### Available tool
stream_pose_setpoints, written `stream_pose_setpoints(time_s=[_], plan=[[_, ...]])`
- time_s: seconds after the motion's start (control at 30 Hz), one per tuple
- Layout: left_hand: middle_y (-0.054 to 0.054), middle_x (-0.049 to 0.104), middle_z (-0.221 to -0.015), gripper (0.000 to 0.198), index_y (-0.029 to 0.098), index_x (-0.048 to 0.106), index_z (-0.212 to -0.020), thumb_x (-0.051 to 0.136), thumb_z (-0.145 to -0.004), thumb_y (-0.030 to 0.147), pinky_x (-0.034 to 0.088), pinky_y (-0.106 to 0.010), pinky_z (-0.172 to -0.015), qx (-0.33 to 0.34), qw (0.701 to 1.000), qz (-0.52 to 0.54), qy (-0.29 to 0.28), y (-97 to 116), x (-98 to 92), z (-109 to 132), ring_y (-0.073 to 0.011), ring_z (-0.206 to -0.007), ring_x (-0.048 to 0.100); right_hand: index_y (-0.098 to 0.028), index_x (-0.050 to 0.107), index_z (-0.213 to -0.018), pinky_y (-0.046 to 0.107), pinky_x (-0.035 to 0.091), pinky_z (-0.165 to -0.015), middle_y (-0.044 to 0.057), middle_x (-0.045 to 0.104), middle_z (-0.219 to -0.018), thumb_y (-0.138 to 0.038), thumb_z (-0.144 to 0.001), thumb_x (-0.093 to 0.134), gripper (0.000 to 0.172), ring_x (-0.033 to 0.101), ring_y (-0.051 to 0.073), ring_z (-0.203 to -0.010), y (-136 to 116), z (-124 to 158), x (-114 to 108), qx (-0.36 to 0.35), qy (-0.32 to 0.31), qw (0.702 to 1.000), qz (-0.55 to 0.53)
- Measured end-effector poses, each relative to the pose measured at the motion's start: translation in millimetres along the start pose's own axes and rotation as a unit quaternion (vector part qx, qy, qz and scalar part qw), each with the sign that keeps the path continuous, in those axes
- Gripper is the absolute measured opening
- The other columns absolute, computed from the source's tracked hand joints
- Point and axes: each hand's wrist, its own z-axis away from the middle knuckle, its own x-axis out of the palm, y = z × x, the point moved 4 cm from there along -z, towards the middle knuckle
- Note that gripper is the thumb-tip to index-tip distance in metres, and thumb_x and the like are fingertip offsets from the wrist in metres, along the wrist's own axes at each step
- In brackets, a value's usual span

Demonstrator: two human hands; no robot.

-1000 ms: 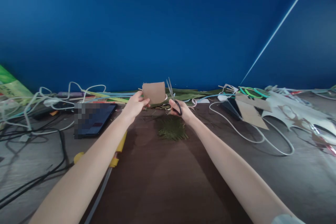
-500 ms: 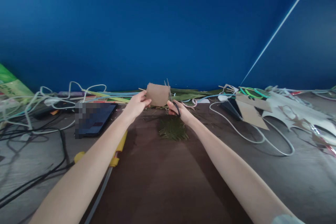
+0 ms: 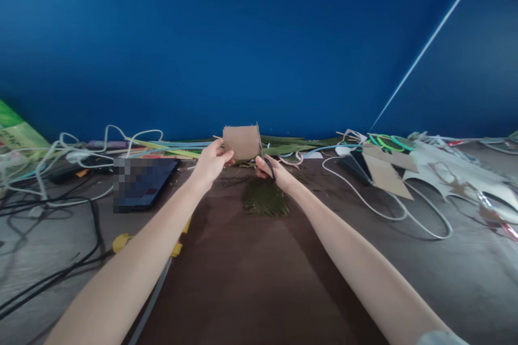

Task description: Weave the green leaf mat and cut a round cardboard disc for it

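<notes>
My left hand (image 3: 213, 160) pinches the left edge of a small brown cardboard piece (image 3: 241, 142), held up above the far part of the table. In my right hand (image 3: 273, 171) is a pair of scissors (image 3: 271, 164) with dark handles. Their blades point upward along the cardboard's right edge and look closed together. Below my right hand lies a round green, bristly bundle (image 3: 266, 197) of cut strips. Loose green strips and scraps (image 3: 291, 145) spread behind and around the hands.
A dark tablet-like device (image 3: 151, 186), partly pixelated, lies left of my left forearm. Yellow-handled tool (image 3: 177, 249) sits partly under that forearm. White and black cables (image 3: 97, 221) tangle at left. Cardboard scraps (image 3: 386, 175) and a white cut sheet (image 3: 449, 170) lie right. A blue wall (image 3: 243, 38) rises behind.
The cardboard has shifted slightly left and turned a little. The scissor blades, apart earlier, now look closed at its right edge.
</notes>
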Motion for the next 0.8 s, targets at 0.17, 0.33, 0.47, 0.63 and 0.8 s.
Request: stream_pose_setpoints(time_s=[0.17, 0.33, 0.47, 0.63, 0.8], plan=[[-0.007, 0.068, -0.082, 0.043, 0.013, 0.056, -0.114, 0.058, -0.071, 0.022, 0.047, -0.033, -0.069, 0.011, 1.0, -0.01, 0.0, 0, 0.1, 1, -0.0177, -0.064, 0.059, -0.022, 0.037, -0.066, 0.026, 0.03, -0.051, -0.007, 0.035, -0.054, -0.074, -0.065, 0.052, 0.054, 0.034, 0.008, -0.051, 10, -3, -3, 0.007, 0.012, 1.0, 0.002], [-0.007, 0.068, -0.082, 0.042, 0.013, 0.057, -0.111, 0.058, -0.07, 0.023, 0.047, -0.032, -0.069, 0.016, 1.0, -0.011, 0.005, 2, 1.0, 2, -0.0173, -0.063, 0.059, -0.021, 0.038, -0.067, 0.025, 0.028, -0.049, -0.007, 0.036, -0.053, -0.073, -0.067, 0.051, 0.054, 0.035, 0.008, -0.049, 17, -6, -4, -0.006, 0.025, 1.0, -0.005], [-0.006, 0.068, -0.079, 0.04, 0.012, 0.058, -0.109, 0.059, -0.07, 0.021, 0.047, -0.03, -0.067, 0.01, 1.0, -0.004, 0.014, 0, 3.1, 3, -0.0152, -0.06, 0.058, -0.021, 0.037, -0.065, 0.024, 0.028, -0.048, -0.007, 0.036, -0.051, -0.07, -0.069, 0.052, 0.052, 0.036, 0.008, -0.048, 19, -8, -5, -0.003, 0.042, 0.999, 0.01], [-0.005, 0.069, -0.078, 0.041, 0.012, 0.059, -0.11, 0.06, -0.069, 0.02, 0.047, -0.029, -0.065, 0.012, 1.0, 0.012, 0.021, -1, 3.5, 3, -0.0145, -0.06, 0.058, -0.021, 0.036, -0.061, 0.024, 0.027, -0.048, -0.006, 0.04, -0.048, -0.07, -0.068, 0.052, 0.052, 0.039, 0.008, -0.046, 18, -7, -7, 0.005, 0.075, 0.995, 0.066], [-0.005, 0.068, -0.074, 0.04, 0.011, 0.06, -0.109, 0.06, -0.069, 0.02, 0.046, -0.027, -0.063, 0.002, 1.0, 0.015, 0.015, -1, 2.9, 3, -0.0142, -0.059, 0.058, -0.021, 0.037, -0.056, 0.025, 0.028, -0.048, -0.004, 0.045, -0.045, -0.071, -0.067, 0.051, 0.053, 0.041, 0.009, -0.045, 15, -7, -11, 0.027, 0.102, 0.983, 0.152]])
